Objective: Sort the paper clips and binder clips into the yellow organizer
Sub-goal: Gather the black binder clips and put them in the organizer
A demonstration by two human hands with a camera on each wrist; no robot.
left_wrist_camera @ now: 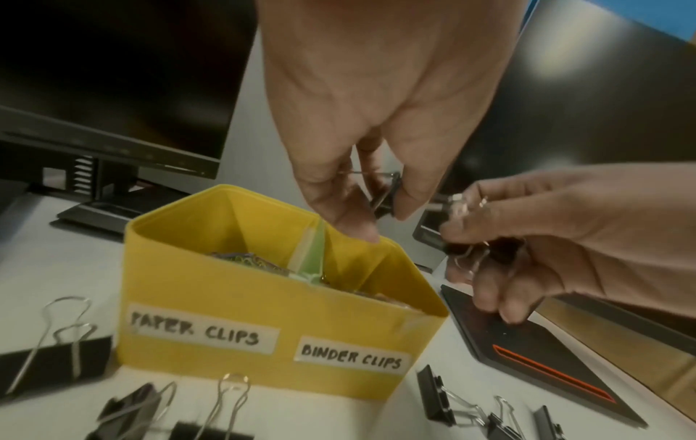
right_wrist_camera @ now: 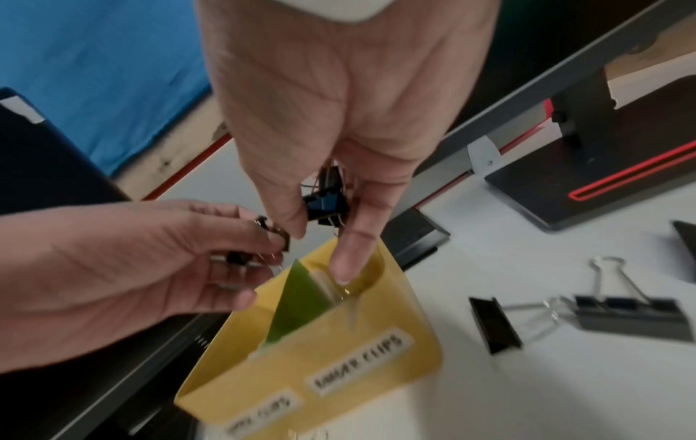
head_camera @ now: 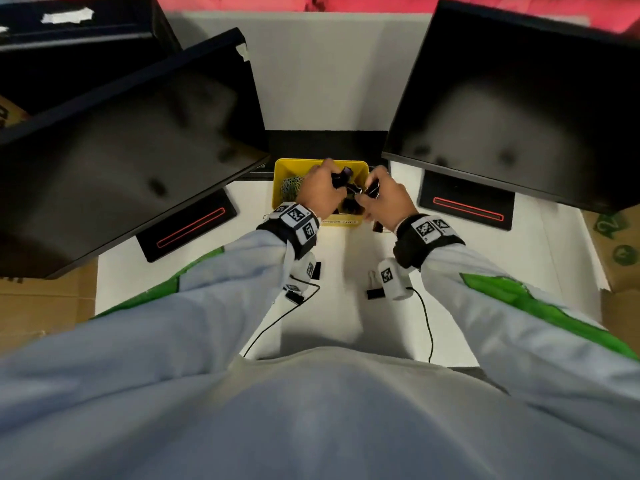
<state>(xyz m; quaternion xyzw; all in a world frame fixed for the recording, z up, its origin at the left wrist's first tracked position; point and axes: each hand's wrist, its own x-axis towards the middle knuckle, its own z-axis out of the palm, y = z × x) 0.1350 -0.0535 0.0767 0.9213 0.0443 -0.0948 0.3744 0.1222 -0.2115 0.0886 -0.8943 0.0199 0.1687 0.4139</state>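
Observation:
The yellow organizer (head_camera: 287, 168) stands on the white table between two monitor stands, with "PAPER CLIPS" and "BINDER CLIPS" labels on its front wall (left_wrist_camera: 263, 351) and a green divider (left_wrist_camera: 312, 256) inside. Coloured paper clips (left_wrist_camera: 241, 258) lie in its left compartment. My left hand (left_wrist_camera: 384, 214) hovers over the organizer and pinches a black binder clip (left_wrist_camera: 386, 195). My right hand (right_wrist_camera: 320, 244) is beside it over the right compartment, holding a bunch of black binder clips (right_wrist_camera: 325, 205). Both hands almost touch above the box (right_wrist_camera: 339, 372).
Loose black binder clips lie on the table in front of the organizer (left_wrist_camera: 56, 357) (left_wrist_camera: 437, 399) and to its right (right_wrist_camera: 633, 309) (right_wrist_camera: 493, 324). Two dark monitors (head_camera: 131, 150) (head_camera: 512, 109) overhang both sides; their bases (head_camera: 187, 226) (head_camera: 467, 206) flank the box. Cardboard lies at the table's edges.

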